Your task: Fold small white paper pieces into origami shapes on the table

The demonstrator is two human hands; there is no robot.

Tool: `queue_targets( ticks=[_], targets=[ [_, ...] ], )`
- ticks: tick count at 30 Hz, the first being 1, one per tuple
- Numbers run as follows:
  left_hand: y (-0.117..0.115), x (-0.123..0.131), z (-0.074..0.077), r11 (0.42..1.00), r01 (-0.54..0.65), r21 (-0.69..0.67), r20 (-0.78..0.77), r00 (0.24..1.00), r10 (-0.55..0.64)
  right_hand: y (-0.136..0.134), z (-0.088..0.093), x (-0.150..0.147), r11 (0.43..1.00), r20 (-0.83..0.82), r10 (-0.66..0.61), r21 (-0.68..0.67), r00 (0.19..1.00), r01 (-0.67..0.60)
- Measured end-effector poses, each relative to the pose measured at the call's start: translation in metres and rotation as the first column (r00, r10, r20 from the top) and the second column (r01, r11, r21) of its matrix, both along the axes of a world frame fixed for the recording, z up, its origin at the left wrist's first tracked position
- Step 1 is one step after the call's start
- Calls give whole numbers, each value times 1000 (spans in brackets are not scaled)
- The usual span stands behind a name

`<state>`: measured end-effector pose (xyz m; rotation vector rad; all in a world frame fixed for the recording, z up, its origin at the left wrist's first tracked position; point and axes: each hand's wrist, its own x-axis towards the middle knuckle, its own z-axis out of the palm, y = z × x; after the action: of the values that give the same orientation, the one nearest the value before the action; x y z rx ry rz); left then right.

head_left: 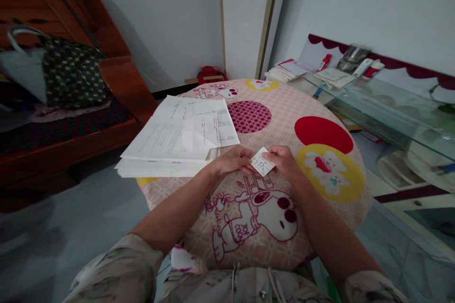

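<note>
R grip (pixel 280 158) is pinching a small folded paper slip (pixel 262 163), thumb pressing on top nr. its upper edge; L grip (pixel 239 160) is holding the opp. edge, fingers curling in w/ little gap. Slip is sitting betw. both grips, over a cloth-covered surface (pixel 284 99). Printed sheets (pixel 167 135) are lying in a pile beyond & left of L grip; Snoopy print (pixel 254 222) is showing just nearer than both; glass shelf (pixel 394 109) is standing well right of R grip.
</note>
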<state>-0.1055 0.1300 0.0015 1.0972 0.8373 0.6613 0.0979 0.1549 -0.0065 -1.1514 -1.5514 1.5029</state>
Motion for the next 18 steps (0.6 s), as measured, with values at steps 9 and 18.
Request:
queue_targets(
  ticks=[9,18],
  targets=[
    [3,13,-3,971,-205,125,-95,971,217,-4,6,-7,996,25,78,35,997,-79],
    [-1,14,0,961,-241,135,-52,967,250,-3,4,-3,982,-71,176,-57,982,-181]
  ],
)
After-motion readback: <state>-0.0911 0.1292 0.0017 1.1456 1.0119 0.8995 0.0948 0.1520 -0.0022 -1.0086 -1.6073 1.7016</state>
